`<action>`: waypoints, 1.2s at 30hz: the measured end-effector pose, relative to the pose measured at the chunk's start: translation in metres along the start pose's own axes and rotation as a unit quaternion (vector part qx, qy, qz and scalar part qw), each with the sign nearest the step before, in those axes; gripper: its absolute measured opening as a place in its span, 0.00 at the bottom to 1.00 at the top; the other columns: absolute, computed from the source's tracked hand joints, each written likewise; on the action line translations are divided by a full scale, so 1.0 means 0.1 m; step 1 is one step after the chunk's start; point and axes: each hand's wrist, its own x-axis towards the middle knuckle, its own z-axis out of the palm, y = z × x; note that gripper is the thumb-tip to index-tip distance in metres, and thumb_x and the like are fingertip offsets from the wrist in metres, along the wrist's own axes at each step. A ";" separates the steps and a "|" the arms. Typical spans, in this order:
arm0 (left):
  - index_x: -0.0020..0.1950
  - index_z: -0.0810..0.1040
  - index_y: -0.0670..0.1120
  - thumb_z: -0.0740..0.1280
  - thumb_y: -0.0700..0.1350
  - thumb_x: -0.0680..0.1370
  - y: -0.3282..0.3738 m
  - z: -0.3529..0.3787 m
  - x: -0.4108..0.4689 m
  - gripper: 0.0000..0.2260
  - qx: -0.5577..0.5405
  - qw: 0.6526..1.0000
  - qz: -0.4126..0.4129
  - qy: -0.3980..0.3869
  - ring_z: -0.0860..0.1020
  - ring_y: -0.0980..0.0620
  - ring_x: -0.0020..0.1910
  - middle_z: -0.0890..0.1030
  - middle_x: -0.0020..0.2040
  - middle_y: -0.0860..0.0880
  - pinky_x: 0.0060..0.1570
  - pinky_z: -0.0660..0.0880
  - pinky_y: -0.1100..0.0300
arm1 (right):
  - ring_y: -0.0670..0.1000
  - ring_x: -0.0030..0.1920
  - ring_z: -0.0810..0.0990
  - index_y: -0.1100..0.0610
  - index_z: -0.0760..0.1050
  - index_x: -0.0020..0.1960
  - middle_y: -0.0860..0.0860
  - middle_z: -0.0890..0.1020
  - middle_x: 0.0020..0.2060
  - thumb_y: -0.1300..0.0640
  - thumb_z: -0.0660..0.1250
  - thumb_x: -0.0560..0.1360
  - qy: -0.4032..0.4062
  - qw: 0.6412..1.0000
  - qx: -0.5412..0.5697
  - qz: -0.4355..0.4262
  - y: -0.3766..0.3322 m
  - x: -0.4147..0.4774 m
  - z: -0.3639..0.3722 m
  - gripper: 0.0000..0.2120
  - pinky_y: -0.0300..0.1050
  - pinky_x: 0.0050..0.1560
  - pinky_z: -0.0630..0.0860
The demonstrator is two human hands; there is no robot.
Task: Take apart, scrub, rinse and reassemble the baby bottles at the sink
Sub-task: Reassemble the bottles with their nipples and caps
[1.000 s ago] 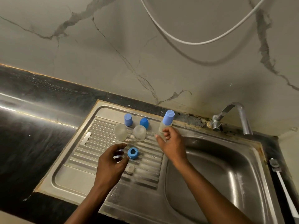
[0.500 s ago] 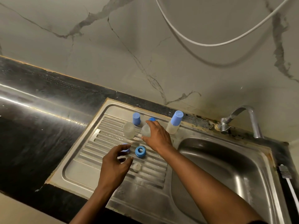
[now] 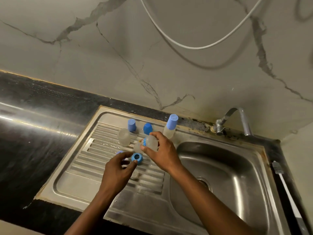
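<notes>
1. Plainly, the coming move turns on the ring and the bottle's neck. The left hand (image 3: 118,170) hangs over the middle of the draining board (image 3: 67,180) with its fingers curled. Its thumb tip touches the near rim of the blue ring (image 3: 137,158), which lies flat on the board. I cannot tell whether the hand actually grips the ring.
2. Just right of the ring, the right hand (image 3: 163,153) grasps the clear bottle (image 3: 149,142) round its body, lifted off the board and tilted.
3. The bottle's long axis slants from back right to front left. Its rounded end is up among the fingers. What looks like its open neck points down toward the ring, near it but apart.
4. The left hand is the nearer one to the ring. I judge the ring would have to rise a short way to the right and sit square to that slanted axis to meet the neck.
5. Half a second ago the right hand lay over this bottle as it stood near the board's back edge, beside a blue cap (image 3: 147,128). Now the bottle is raised, tipped and brought forward. The left thumb was then short of the ring and now touches it. A second ago the right hand was at the capped bottle (image 3: 171,126), which stands at the back edge.
</notes>
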 end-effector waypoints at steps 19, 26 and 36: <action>0.62 0.86 0.51 0.75 0.41 0.78 -0.31 -0.12 -0.27 0.13 0.073 0.996 -0.047 0.002 0.83 0.65 0.48 0.86 0.56 0.58 0.40 0.74 0.71 | 0.41 0.58 0.82 0.36 0.71 0.64 0.40 0.81 0.61 0.41 0.82 0.64 -0.102 0.987 0.097 0.079 0.72 -1.00 0.32 0.33 0.44 0.60 0.82; 0.66 0.84 0.48 0.75 0.41 0.78 -0.38 -0.07 -0.28 0.16 0.091 0.995 -0.047 -0.010 0.84 0.59 0.51 0.85 0.60 0.55 0.44 0.77 0.65 | 0.41 0.65 0.77 0.37 0.73 0.67 0.35 0.76 0.64 0.49 0.82 0.68 -0.126 0.990 0.053 0.046 0.73 -0.95 0.48 0.31 0.49 0.68 0.78; 0.70 0.81 0.47 0.76 0.45 0.79 -0.39 0.12 -0.12 0.19 0.146 0.988 -0.025 -0.036 0.83 0.57 0.50 0.84 0.64 0.48 0.49 0.81 0.58 | 0.43 0.70 0.74 0.38 0.69 0.75 0.38 0.72 0.71 0.53 0.81 0.70 -0.153 0.987 0.019 0.034 0.72 -0.93 0.42 0.38 0.50 0.73 0.75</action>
